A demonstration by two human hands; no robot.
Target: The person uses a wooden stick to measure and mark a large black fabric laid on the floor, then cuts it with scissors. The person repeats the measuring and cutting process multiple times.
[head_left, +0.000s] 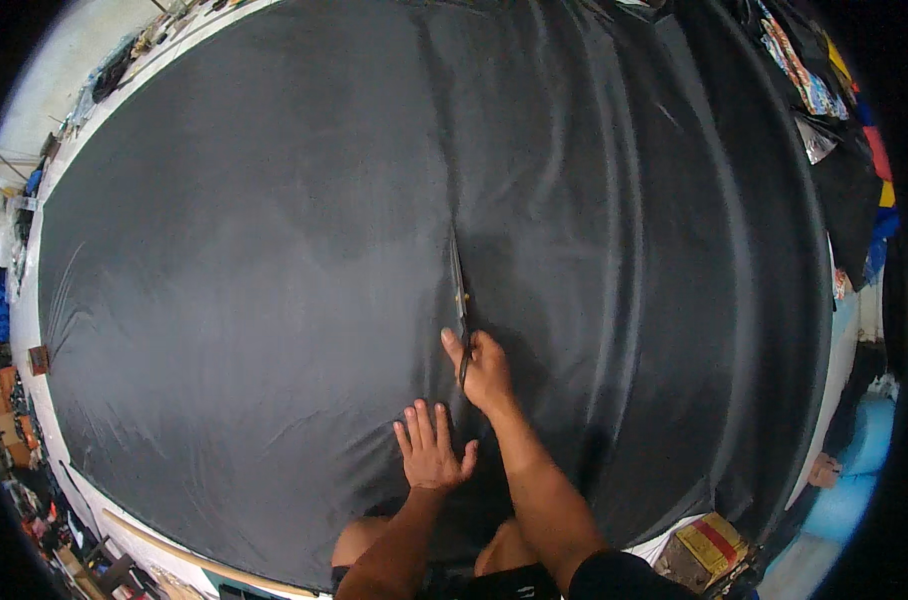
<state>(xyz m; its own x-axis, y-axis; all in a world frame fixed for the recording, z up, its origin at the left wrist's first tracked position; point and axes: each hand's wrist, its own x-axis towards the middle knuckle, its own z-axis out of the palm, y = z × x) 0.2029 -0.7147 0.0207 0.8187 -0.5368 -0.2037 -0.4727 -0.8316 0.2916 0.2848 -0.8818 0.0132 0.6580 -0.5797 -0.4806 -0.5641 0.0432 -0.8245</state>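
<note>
Sheet, one: black sheet [244,250], thin and pliable, with a dull sheen; spread broad and mostly smooth to the left, raised to the right in long rounded folds running away from the person; fine creases fan out near its left edge.

Scissors, one pair: scissors [460,290], long, slender, dark metal blades, a small yellowish spot near the pivot, dark looped handle; lying near the middle of the sheet, tips pointing away from the person. A dark line runs in the sheet beyond the tips; whether cut or crease cannot be told.

Right hand [488,372]: closed around the scissors' handle, thumb on the left side; the blades extend forward out of the grip, above and ahead of the knuckles. How far the blades are parted cannot be told.

Left hand [434,460]: flat on the sheet, palm down, fingers extended and spread, holding no object; just below and left of the handle.

Surroundings: white table edge [27,285], curving along the left; brown block [39,360], small, squarish, on that edge; yellow box [712,550] with red band, lower right; blue roll [867,437], smooth, rounded, far right
</note>
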